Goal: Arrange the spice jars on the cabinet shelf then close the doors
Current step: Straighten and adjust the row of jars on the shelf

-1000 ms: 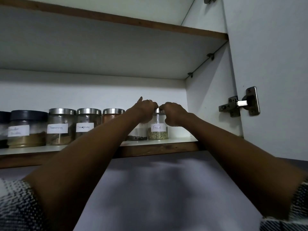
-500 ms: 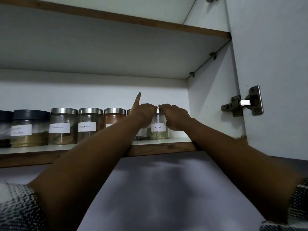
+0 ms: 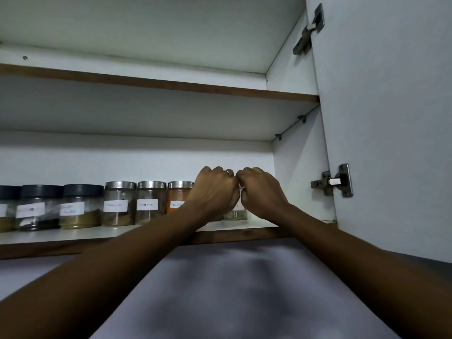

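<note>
A row of labelled spice jars stands on the lower cabinet shelf [image 3: 256,223]. The rightmost one, a fennel jar [image 3: 236,214], shows only its base with greenish seeds. My right hand [image 3: 263,192] curls over its top and right side. My left hand [image 3: 214,192] curls over the spot just left of it and hides the jar there. The knuckles of both hands meet above the fennel jar. Left of my hands stand an orange-red powder jar [image 3: 178,195], two steel-lidded jars [image 3: 150,203] [image 3: 119,204] and black-lidded jars [image 3: 80,206] [image 3: 39,207].
The right cabinet door [image 3: 391,118] stands open, with a lower hinge [image 3: 331,182] and an upper hinge [image 3: 308,30]. An upper shelf [image 3: 171,85] runs above the jars. The cabinet's side wall [image 3: 298,172] is close to the right of the fennel jar.
My left index finger, raised half a second ago, has curled down with the others. Both hands have closed tighter together over the jars. The view has tilted upward.
</note>
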Tool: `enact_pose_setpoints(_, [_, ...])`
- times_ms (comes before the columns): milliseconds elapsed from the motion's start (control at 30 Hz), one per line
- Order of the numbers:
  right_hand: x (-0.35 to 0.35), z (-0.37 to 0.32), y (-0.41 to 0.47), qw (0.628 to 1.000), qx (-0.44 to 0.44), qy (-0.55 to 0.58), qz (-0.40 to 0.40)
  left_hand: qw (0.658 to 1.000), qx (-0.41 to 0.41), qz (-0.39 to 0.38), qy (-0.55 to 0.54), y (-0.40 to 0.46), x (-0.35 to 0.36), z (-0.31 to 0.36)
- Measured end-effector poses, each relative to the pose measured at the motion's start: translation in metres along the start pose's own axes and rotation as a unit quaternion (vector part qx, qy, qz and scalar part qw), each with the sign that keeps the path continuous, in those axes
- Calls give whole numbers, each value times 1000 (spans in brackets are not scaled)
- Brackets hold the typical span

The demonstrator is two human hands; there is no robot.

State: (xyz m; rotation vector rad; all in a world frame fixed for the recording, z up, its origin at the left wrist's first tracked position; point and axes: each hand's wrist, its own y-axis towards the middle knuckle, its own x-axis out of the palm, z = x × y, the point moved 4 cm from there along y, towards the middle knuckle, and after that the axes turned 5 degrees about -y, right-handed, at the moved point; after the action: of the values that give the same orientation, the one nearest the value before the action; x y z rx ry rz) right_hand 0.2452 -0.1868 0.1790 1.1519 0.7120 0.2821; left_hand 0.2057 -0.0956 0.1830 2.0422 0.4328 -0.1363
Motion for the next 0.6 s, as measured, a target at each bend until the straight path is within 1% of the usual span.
enact_pose_setpoints(133, [-48, -18, -7, 996, -69, -59, 22, 999, 43, 24, 0, -10, -53, 9])
enact_pose_setpoints(333, [-130, -45, -19, 981, -140, -124, 56, 996, 53, 66, -10, -18, -132, 19])
enact_pose_setpoints(467, [-191, -58, -31, 967, -174, -168, 75, 990, 49, 116, -64, -21, -183, 35])
enact_pose_setpoints(600, [-244, -74, -50, 960, -183, -204, 52, 980, 38, 158, -117, -32, -226, 52])
